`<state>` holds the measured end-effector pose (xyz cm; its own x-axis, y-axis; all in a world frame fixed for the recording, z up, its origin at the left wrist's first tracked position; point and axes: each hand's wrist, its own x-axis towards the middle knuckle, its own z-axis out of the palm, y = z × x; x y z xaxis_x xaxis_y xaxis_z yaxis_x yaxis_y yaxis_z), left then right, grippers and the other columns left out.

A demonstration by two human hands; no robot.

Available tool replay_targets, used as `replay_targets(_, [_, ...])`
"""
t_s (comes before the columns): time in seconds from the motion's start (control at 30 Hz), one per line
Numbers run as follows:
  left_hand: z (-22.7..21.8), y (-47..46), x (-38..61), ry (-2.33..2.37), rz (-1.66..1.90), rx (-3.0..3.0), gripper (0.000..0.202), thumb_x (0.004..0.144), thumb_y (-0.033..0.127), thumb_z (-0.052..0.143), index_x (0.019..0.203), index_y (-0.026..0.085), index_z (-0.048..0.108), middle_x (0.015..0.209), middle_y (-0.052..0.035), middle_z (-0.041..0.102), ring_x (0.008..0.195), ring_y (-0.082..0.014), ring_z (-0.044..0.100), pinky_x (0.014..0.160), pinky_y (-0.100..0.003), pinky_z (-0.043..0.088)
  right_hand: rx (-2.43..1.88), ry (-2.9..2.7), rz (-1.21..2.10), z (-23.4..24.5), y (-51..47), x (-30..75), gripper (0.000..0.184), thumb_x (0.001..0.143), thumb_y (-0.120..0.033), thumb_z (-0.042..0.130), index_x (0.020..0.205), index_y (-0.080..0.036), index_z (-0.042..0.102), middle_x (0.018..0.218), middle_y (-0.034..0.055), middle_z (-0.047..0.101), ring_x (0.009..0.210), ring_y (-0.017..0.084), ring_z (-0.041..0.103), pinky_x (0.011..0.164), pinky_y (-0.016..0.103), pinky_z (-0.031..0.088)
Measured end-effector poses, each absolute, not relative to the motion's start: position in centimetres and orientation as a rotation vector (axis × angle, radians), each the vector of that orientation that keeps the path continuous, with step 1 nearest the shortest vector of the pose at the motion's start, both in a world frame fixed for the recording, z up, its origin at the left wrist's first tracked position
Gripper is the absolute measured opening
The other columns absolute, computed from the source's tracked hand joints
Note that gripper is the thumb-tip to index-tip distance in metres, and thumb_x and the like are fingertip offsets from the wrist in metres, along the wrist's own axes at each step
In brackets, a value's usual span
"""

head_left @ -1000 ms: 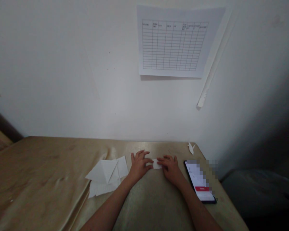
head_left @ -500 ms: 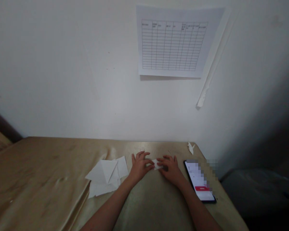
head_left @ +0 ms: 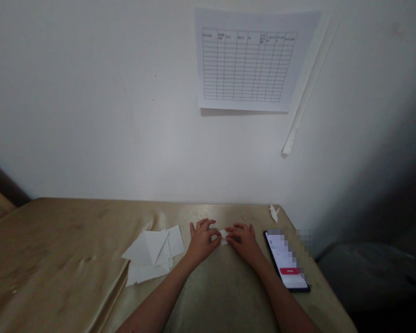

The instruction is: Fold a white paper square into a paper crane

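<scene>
Overlapping white paper sheets [head_left: 147, 255] lie beside your left forearm, probably kept there to be within reach yet out of the way. Next, your left hand [head_left: 201, 243] holds the left edge of a small paper slip [head_left: 224, 237] in a narrow pinch of thumb and index finger, its other fingers raised, presumably so as not to cover the work. The slip lies between your hands, low over the table; whether it touches the surface you cannot tell. Your right hand [head_left: 244, 241] closes thumb and fingertips on the right edge, apparently to steady it from both sides. Farther right, a smartphone [head_left: 284, 263] lies screen up, lit and partly pixelated; a folded paper bird [head_left: 274, 213] rests beyond it, near the corner.

Surface and room: a tan, glossy table cover [head_left: 208, 296] wrinkles at left. Behind it rises a pale wall [head_left: 90, 101] bearing a printed grid sheet [head_left: 242, 64]; the far right falls into shadow.
</scene>
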<state>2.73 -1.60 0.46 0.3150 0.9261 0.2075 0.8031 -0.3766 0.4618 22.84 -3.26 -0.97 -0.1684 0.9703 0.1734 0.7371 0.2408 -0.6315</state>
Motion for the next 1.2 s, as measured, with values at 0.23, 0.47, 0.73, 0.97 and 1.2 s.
replay_targets(0.23, [0.50, -1.46, 2.90, 1.607, 0.638, 2.296, 0.009, 0.080, 0.033, 0.073, 0.089, 0.035, 0.077, 0.140, 0.0007, 0.056, 0.138, -0.0312, 0.035, 0.114, -0.070, 0.007, -1.556, -1.936, 0.526, -1.58, -2.71, 22.75, 0.015, 0.090, -0.033, 0.059, 0.091, -0.029, 0.073, 0.122, 0.0012, 0.070, 0.126, 0.024, 0.049, 0.116, 0.058, 0.004])
replay_targets(0.47, [0.18, -1.22, 3.03, 1.645, 0.645, 2.250, 0.007, 0.080, 0.030, 0.075, 0.085, 0.035, 0.077, 0.143, 0.0001, 0.053, 0.137, -0.0311, 0.036, 0.112, -0.072, 0.010, -1.583, -1.914, 0.445, -1.77, -2.75, 22.64, 0.015, 0.089, -0.034, 0.060, 0.084, -0.025, 0.071, 0.119, 0.0035, 0.070, 0.122, 0.023, 0.051, 0.114, 0.054, 0.009])
replay_targets(0.73, [0.04, -1.18, 2.80, 1.640, 0.665, 2.228, 0.006, 0.077, 0.032, 0.076, 0.083, 0.035, 0.078, 0.143, 0.0014, 0.052, 0.137, -0.0318, 0.034, 0.113, -0.071, 0.008, -1.664, -1.961, 0.283, -1.76, -3.05, 22.35, 0.017, 0.093, -0.035, 0.055, 0.090, -0.024, 0.068, 0.121, 0.0063, 0.065, 0.121, 0.025, 0.051, 0.114, 0.056, 0.012])
replay_targets(0.97, [0.62, -1.29, 2.66, 1.651, 0.620, 2.207, 0.006, 0.076, 0.033, 0.077, 0.081, 0.036, 0.078, 0.145, 0.0020, 0.051, 0.138, -0.0331, 0.033, 0.111, -0.073, 0.008, -1.654, -1.995, 0.259, -1.39, -3.26, 22.36, 0.017, 0.093, -0.037, 0.056, 0.093, -0.028, 0.070, 0.117, 0.0042, 0.064, 0.119, 0.025, 0.050, 0.113, 0.055, 0.015])
replay_targets(1.2, [0.35, -1.18, 2.81, 1.678, 0.675, 2.212, 0.031, 0.074, 0.039, 0.078, 0.105, 0.040, 0.074, 0.145, -0.0020, 0.051, 0.137, -0.0322, 0.037, 0.114, -0.070, 0.012, -1.695, -1.963, 0.217, -1.29, -3.13, 21.99, 0.017, 0.093, -0.038, 0.057, 0.091, -0.027, 0.069, 0.115, 0.0036, 0.064, 0.116, 0.024, 0.050, 0.111, 0.054, 0.017])
